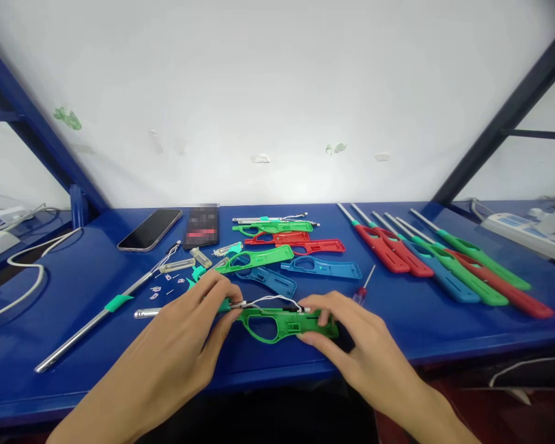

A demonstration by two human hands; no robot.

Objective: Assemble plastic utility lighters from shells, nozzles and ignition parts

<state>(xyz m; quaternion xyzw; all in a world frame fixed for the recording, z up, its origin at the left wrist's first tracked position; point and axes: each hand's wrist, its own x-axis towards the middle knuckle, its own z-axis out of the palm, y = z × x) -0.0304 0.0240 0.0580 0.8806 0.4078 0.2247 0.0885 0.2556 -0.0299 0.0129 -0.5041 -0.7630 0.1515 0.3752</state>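
Observation:
A green half shell of a lighter (pixel 277 325) lies near the front edge of the blue table, its hollow side up. My left hand (pixel 198 333) pinches the teal collar of a metal tube (pixel 146 313) at the shell's left end. White wires (pixel 272 298) run from there along the shell's upper edge to a black and white part (pixel 300 309). At that part, the fingers of my right hand (pixel 351 339) close on the wired part and the right end of the green shell. The fingertips partly hide both.
Behind lie green, red and blue shells (pixel 321 267), small clear parts and another metal tube (pixel 87 325). A phone (pixel 150 230) and a dark box (pixel 202 227) stand back left. A screwdriver (pixel 361 295) and several whole lighters (pixel 444 271) lie right.

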